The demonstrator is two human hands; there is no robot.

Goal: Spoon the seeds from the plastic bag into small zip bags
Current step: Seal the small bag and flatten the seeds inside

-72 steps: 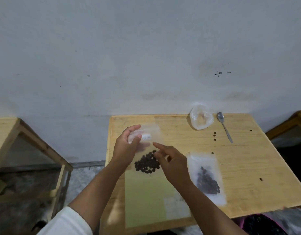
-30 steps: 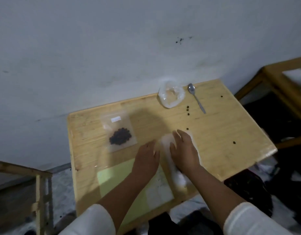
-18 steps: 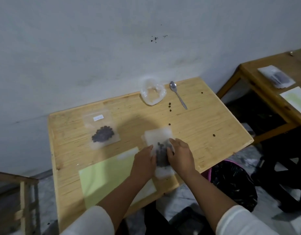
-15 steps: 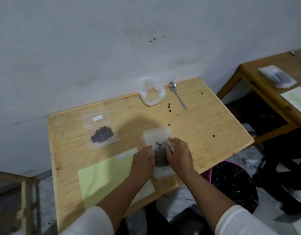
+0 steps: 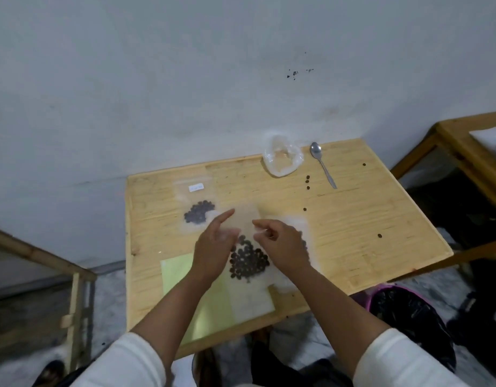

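A small zip bag [image 5: 248, 261] with dark seeds hangs upright above the table's front middle. My left hand [image 5: 213, 247] and my right hand [image 5: 283, 247] pinch its top edge from either side. A second filled zip bag [image 5: 198, 210] with a white label lies flat at the back left. More clear zip bags [image 5: 302, 227] lie under my right hand, partly hidden. The crumpled plastic bag [image 5: 281, 160] sits at the table's back edge, with the metal spoon [image 5: 322, 166] just right of it.
Loose seeds [image 5: 307, 181] are scattered over the wooden table [image 5: 367, 219]. A green sheet [image 5: 210, 300] lies at the front left. A bin lined with black plastic [image 5: 409, 319] stands on the floor at the right. Other wooden tables flank this one.
The filled zip bag that my hands pressed flat on the table is now lifted upright between both hands. Earlier, the first filled bag was laid down at the back left.
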